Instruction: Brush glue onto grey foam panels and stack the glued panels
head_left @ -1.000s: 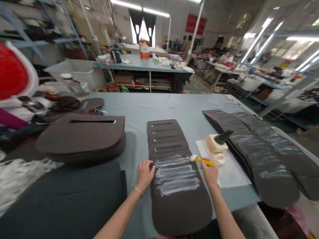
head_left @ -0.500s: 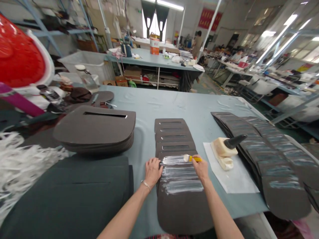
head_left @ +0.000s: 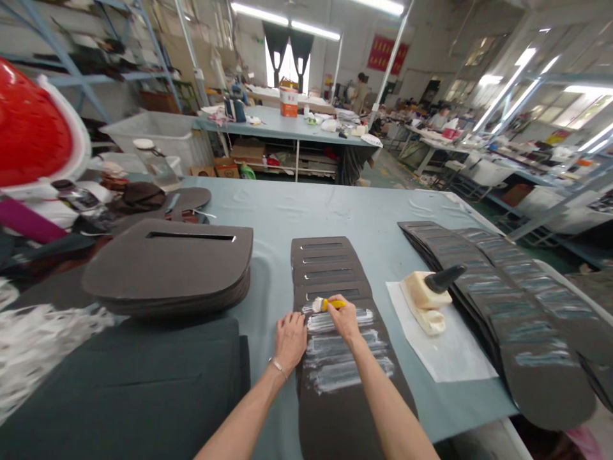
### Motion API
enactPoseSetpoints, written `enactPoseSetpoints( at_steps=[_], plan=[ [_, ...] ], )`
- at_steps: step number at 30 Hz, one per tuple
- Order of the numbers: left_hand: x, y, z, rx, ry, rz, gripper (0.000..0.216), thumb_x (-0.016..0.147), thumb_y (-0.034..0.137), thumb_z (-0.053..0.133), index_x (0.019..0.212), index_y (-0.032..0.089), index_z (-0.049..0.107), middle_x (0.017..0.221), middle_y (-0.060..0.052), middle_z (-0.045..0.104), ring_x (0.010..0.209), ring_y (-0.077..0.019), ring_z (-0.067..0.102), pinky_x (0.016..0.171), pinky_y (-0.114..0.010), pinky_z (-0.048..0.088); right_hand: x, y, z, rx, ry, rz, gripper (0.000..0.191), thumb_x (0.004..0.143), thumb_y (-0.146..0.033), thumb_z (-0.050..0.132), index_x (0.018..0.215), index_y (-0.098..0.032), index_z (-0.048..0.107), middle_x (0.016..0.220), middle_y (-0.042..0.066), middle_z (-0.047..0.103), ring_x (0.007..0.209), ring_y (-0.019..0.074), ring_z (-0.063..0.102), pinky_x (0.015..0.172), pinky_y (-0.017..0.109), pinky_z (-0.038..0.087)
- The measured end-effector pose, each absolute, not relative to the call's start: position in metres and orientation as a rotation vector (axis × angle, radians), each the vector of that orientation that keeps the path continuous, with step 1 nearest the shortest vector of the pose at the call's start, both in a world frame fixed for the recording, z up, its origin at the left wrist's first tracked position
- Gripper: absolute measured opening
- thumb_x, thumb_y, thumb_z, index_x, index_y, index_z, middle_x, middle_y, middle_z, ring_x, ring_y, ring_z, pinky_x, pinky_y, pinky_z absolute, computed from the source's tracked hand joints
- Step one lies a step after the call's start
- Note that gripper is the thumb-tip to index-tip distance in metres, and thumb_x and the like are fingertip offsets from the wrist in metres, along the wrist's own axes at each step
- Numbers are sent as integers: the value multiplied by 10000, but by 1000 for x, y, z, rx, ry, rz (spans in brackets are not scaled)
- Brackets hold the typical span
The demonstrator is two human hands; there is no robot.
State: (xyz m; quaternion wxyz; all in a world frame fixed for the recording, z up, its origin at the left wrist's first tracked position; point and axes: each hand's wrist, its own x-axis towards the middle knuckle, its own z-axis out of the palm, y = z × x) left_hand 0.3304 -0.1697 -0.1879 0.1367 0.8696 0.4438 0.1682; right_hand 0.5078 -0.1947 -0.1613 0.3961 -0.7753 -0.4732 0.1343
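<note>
Worker brushes white paste at the middle of a pale blue tabletop [head_left: 335, 207]. The right hand [head_left: 343, 317] is closed around a yellow-handled brush [head_left: 327, 305], bristles down on the nearest panel [head_left: 349, 409] of a shingled row of brown slotted panels [head_left: 329, 268]. The left hand [head_left: 290, 338] lies open and flat, fingertips pressing that panel's left edge. The panel runs toward the tabletop's near edge and out of the frame.

Beyond the row, the tabletop is bare as far as its far edge. A narrow bare strip lies on either side of the row. To the left, that strip separates it from a stack of larger brown panels [head_left: 167, 265]. To the right, a white sheet [head_left: 454, 358] lies just beside the row, carrying a cream squeeze bottle [head_left: 424, 292] on its side with its dark nozzle pointing away. Fanned brown panels [head_left: 507, 306] crowd the tabletop's right edge. Dark grey material [head_left: 124, 383] fills the near left corner, with white shredded strands [head_left: 33, 338] beside it and a red basket [head_left: 29, 128] above.

By count: one brush, one bottle, one sheet, one stack and two fanned rows on the right. Five panels show in the centre row, with about three paste bands on the nearest. The fanned panels overlap too closely to count
</note>
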Motion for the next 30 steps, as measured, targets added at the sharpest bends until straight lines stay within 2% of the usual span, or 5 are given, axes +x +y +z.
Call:
enactPoseSetpoints(
  at_steps=[5, 8, 15, 24, 30],
  plan=[
    [330, -171, -189, 2488, 1297, 479, 259, 859, 180, 410, 1088, 194, 530, 1103, -89, 553, 1083, -227, 436, 920, -393, 308, 613, -234, -153, -2355, -945, 57, 293, 744, -367, 429, 807, -201, 661, 612, 10, 601, 565, 146, 519, 574, 232, 351],
    [334, -164, -187, 2436, 1342, 505, 219, 862, 199, 414, 1034, 200, 548, 1052, -78, 559, 1062, -225, 440, 911, -395, 312, 605, -224, -146, -2322, -1002, -18, 298, 761, -370, 412, 805, -198, 652, 647, 24, 612, 583, 149, 517, 583, 235, 346],
    [341, -133, -185, 2482, 1352, 435, 269, 841, 110, 385, 1018, 208, 562, 1029, -74, 564, 1042, -212, 451, 899, -384, 307, 481, -152, -155, -1842, -1235, 407, 235, 742, -359, 461, 785, -213, 641, 652, -13, 611, 557, 124, 518, 574, 212, 384],
    [341, -134, -191, 2524, 1346, 443, 306, 845, 73, 326, 1004, 193, 559, 999, -83, 548, 991, -204, 466, 858, -359, 324, 624, -203, -154, -2373, -876, 149, 312, 699, -382, 458, 833, -213, 683, 578, 5, 601, 558, 161, 536, 563, 240, 365],
    [342, -135, -187, 2485, 1371, 409, 303, 831, 71, 350, 1017, 192, 557, 1006, -87, 547, 995, -208, 469, 863, -365, 329, 578, -191, -139, -2162, -946, 292, 303, 730, -426, 488, 791, -200, 681, 639, 11, 640, 596, 157, 567, 602, 241, 398]
  ],
)
